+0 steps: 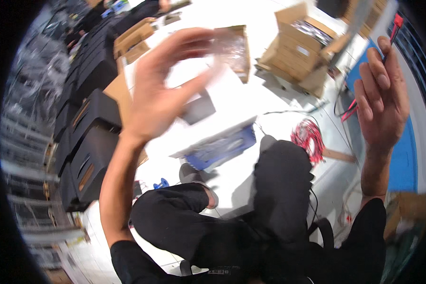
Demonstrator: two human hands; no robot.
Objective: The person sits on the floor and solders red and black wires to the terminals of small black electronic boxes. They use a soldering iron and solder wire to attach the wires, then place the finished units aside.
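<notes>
My left hand (158,94), smeared by motion, is raised above a white work surface (236,99). Its thumb and fingers curve apart with nothing seen between them. Below its palm a small grey box (199,110) sits on that surface, partly hidden by the hand. Off to the right, my right hand (382,92) is lifted and pinches a thin red and black cable with a red connector (399,20) at its upper end. The cable's lower part hangs beside the hand, a red stretch showing left of the wrist.
A coil of red and black cables (308,139) lies on the floor by my knee. Beneath the white surface is a blue crate (222,147). Open cardboard boxes (293,57) stand ahead, black cases (92,156) line the left, and a blue panel (402,156) is at right.
</notes>
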